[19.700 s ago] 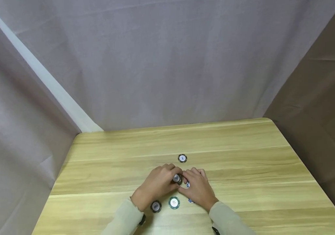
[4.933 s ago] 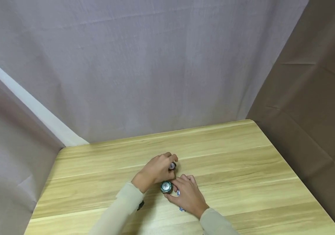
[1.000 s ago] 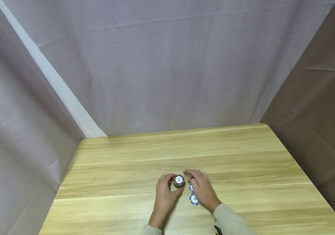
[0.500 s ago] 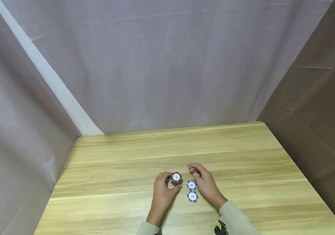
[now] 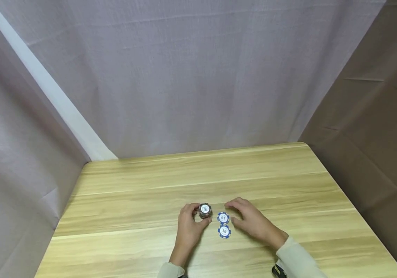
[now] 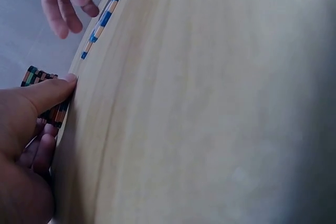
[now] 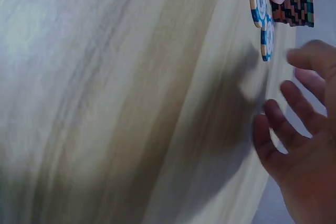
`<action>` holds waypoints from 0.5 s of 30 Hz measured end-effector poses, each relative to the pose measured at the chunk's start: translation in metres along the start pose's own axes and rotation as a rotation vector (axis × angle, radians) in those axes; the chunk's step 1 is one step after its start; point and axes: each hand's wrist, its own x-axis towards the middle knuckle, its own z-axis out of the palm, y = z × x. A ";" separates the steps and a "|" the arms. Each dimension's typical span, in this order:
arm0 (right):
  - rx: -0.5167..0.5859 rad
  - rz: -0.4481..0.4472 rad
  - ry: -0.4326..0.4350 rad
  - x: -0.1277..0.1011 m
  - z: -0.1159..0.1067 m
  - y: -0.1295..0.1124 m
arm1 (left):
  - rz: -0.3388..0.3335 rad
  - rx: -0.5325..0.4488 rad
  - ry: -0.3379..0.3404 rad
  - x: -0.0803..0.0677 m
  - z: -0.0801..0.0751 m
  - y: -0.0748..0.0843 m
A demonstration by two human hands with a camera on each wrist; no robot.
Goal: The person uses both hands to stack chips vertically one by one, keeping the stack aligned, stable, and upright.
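A stack of dark poker chips (image 5: 205, 209) stands on the wooden table, a chip marked 100 on top. My left hand (image 5: 189, 228) holds it from the left, thumb at the near side and fingers at the far side. In the right wrist view the stack (image 7: 294, 9) shows black and orange edges. Two blue-and-white poker chips (image 5: 224, 231) marked 10 lie flat, one nearer me than the other, at the stack's right. My right hand (image 5: 250, 220) hovers just right of them, its fingers loosely bent and holding nothing; its fingers (image 7: 302, 103) also show apart in the right wrist view.
The wooden table (image 5: 132, 200) extends to both sides and behind the chips. A grey curtain (image 5: 191, 77) hangs along its back edge, with a brown curtain (image 5: 368, 135) at the right. A dark wrist strap (image 5: 279, 271) shows at the right sleeve.
The loose dark and green chips seen earlier are gone from the table, and the stack is taller. Within the last second my right hand moved right, uncovering the blue chips; my left stayed at the stack.
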 end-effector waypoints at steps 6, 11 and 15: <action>-0.143 -0.070 -0.106 0.002 -0.001 -0.004 | 0.006 -0.015 -0.004 0.000 -0.004 0.002; -0.267 -0.185 -0.147 0.011 0.002 -0.009 | -0.001 -0.012 0.001 0.001 -0.009 0.002; -0.342 -0.249 -0.162 0.010 -0.003 -0.011 | -0.002 -0.012 -0.020 -0.001 -0.005 0.002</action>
